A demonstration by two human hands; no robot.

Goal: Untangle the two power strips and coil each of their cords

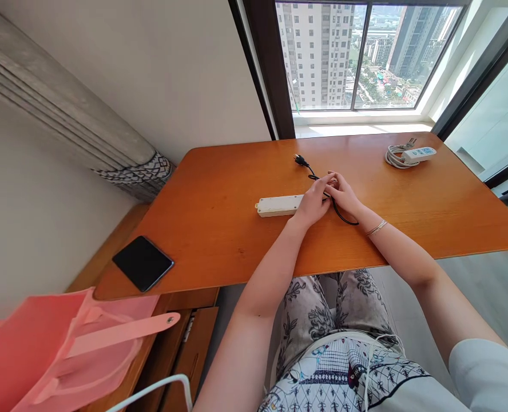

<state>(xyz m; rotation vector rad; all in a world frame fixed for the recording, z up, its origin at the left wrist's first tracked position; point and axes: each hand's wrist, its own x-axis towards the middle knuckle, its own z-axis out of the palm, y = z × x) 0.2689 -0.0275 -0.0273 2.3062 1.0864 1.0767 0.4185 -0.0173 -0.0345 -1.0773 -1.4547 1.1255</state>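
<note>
A white power strip (280,206) lies flat on the wooden table in front of me. My left hand (314,201) is closed over its right end, which the fingers hide. Close against it, my right hand (343,193) has its fingers bent around the black cord (342,214) near that end; the fingertips of both hands meet. Part of the cord loops out below my right hand. Beyond the hands, its black plug (300,160) rests on the tabletop, prongs pointing to the far left.
A second white power strip (419,154) with a coiled grey cord (395,157) lies at the back right of the table (219,229). Near the left edge is a black phone (143,263). A pink bag (43,349) stands below left. The window (322,57) is behind the table.
</note>
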